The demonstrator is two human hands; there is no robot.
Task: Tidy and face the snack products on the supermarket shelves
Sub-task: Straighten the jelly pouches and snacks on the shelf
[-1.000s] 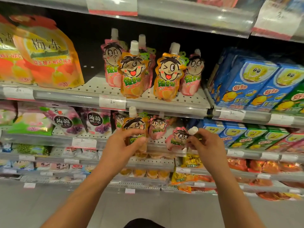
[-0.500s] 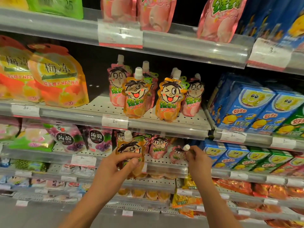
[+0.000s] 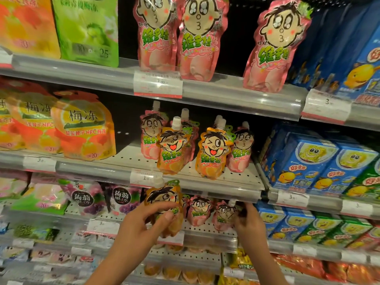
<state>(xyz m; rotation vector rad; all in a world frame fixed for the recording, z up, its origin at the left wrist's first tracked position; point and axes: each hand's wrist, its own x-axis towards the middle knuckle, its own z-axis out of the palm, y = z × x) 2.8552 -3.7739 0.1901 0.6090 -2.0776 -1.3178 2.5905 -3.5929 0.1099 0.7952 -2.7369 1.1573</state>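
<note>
Gripping an orange jelly pouch (image 3: 164, 208) by its front, the left hand (image 3: 139, 229) holds it upright, seemingly to face it outward. Just beside it, the right hand (image 3: 249, 221) pinches a tilted pink pouch (image 3: 223, 215), likely straightening it; another pink pouch (image 3: 198, 209) stands between the hands.

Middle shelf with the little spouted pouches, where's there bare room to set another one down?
Bare perforated shelf lies between the big orange bags and the pink pouch, reaching back into the dark. A narrower strip runs between the two orange pouches. It is crowded from the right orange pouch to the blue boxes.
</note>
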